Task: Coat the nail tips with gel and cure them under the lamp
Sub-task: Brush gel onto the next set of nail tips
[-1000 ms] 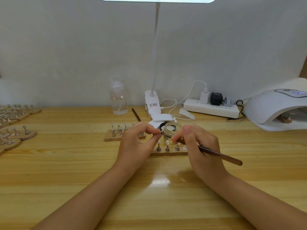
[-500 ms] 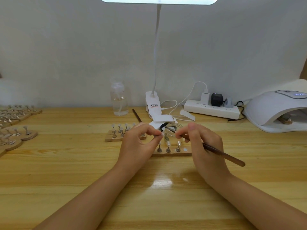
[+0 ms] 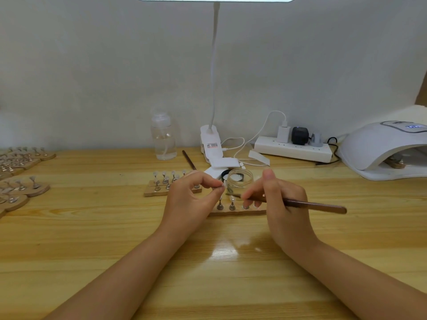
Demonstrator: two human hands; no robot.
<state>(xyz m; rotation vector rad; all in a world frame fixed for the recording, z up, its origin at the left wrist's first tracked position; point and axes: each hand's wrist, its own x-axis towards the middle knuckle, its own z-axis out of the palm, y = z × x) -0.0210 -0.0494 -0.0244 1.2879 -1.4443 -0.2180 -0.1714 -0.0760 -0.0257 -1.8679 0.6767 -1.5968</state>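
A clear glass jar (image 3: 239, 183) stands open on the surface (image 3: 92, 227) between your hands, holding a shallow layer of clear gel; its black lid (image 3: 223, 174) lies just behind. Farther back, a clear bottle (image 3: 163, 139) is partly filled with clear liquid. Your left hand (image 3: 188, 202) pinches a small pale nail tip (image 3: 223, 186) between thumb and forefinger, beside the jar. Your right hand (image 3: 280, 204) grips a brush (image 3: 300, 204), its long axis nearly level, bristle end pointing left toward the tip, handle running right. A curing lamp (image 3: 383, 148) sits far right.
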